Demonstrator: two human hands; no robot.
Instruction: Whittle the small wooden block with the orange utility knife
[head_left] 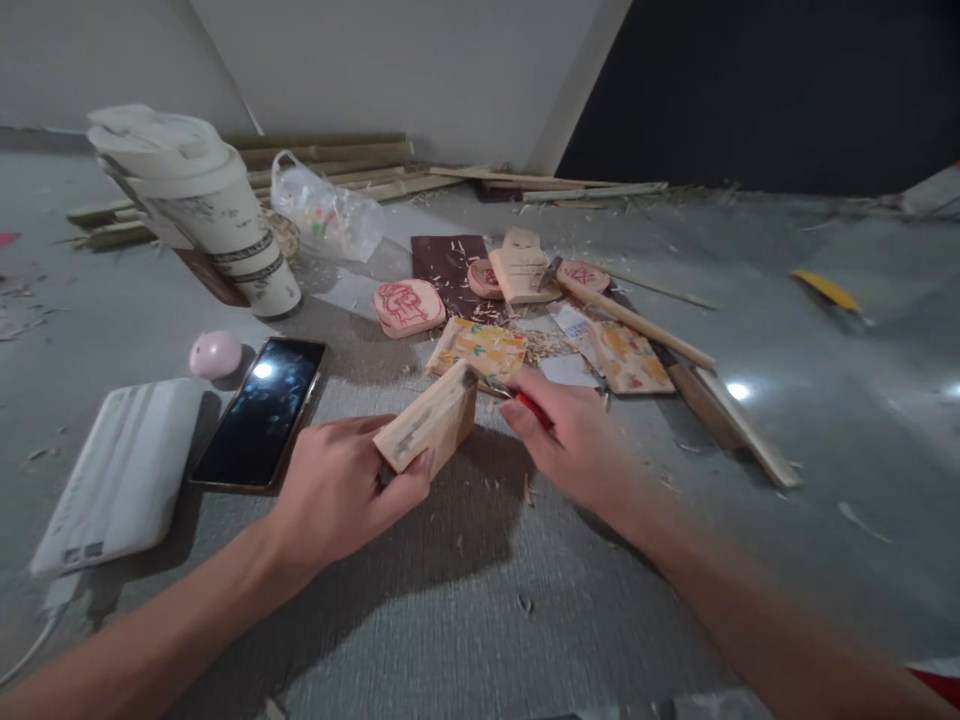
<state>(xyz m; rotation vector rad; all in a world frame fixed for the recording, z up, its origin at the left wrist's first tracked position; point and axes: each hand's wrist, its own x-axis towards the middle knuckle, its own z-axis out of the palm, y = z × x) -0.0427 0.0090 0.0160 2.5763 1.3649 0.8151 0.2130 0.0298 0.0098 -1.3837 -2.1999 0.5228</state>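
My left hand (349, 485) grips a pale wooden block (431, 420) with dark marks along its upper face. The block is tilted, its far end toward my right hand. Closed around a small red-handled tool (534, 408), my right hand (562, 430) holds the metal tip beside the block's far end; whether they touch I cannot tell. Just beyond the block lies a yellow patterned piece (480, 345). Behind it are a carved piece with red lines (409, 305) and a pale figure-shaped wooden piece (521, 268), among wood shavings.
At left are a phone (262, 412), a white power bank (120, 470), a pink case (215, 354) and a tall cup (214, 215). Behind lie a plastic cup (326, 212) and bamboo strips (330, 150). A wooden-handled tool (637, 322) and yellow cutter (825, 290) lie right.
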